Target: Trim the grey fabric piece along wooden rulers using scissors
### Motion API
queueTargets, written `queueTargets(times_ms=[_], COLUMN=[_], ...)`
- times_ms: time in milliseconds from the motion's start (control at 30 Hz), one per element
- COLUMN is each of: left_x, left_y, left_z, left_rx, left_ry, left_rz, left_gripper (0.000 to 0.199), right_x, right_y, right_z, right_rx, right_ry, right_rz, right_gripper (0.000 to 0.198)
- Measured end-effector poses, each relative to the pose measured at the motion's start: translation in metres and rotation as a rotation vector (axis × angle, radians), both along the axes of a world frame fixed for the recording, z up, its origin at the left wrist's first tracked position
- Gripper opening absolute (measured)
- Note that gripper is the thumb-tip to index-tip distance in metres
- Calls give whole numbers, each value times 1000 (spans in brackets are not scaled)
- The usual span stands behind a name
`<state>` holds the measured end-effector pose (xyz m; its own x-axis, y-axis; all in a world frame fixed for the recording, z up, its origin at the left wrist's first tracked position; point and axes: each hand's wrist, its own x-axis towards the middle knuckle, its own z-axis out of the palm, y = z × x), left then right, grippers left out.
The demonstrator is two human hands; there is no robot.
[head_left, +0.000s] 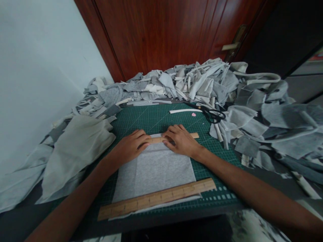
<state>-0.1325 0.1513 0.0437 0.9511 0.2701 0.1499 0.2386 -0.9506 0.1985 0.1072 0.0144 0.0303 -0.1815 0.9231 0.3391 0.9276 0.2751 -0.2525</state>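
Note:
A light grey piece of fabric lies flat on the green cutting mat. Across its far edge runs a narrow wooden ruler. My left hand grips the left part of that ruler, thumb on the near side and fingers over the far side. My right hand holds it the same way further right, and the ruler's end sticks out past it. Both hands touch the fabric's far edge. A wider wooden ruler rests slantwise over the near edge, with no hand on it.
Black scissors lie at the mat's far right, near a white strip and a small pink piece. Heaped fabric scraps line the back and right side. A cream cloth lies at left. Behind stands a wooden door.

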Motion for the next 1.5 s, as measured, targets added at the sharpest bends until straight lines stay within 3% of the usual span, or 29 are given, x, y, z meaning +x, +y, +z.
queueTargets(times_ms=[233,367,567,700,967,1500], left_x=[2,2,7,10,12,10], left_y=[-11,-18,-26,-31,-36,-37], left_z=[2,1,-2,-4,-6,1], left_rx=[58,118,167,174,144,131], left_ry=[13,11,16,66,37,57], left_rz=[89,135,149,77,108,140], left_gripper=[27,26,33,48,51,52], right_x=[0,31,126,154,152,126], right_y=[0,3,-2,-4,12,16], right_z=[-1,9,4,-16,-20,-7], right_rx=[-5,32,185,118,80,0], right_ry=[13,18,103,98,14,-162], right_rz=[-17,-1,-440,-488,-431,-677], right_gripper=[27,33,32,27,24,33])
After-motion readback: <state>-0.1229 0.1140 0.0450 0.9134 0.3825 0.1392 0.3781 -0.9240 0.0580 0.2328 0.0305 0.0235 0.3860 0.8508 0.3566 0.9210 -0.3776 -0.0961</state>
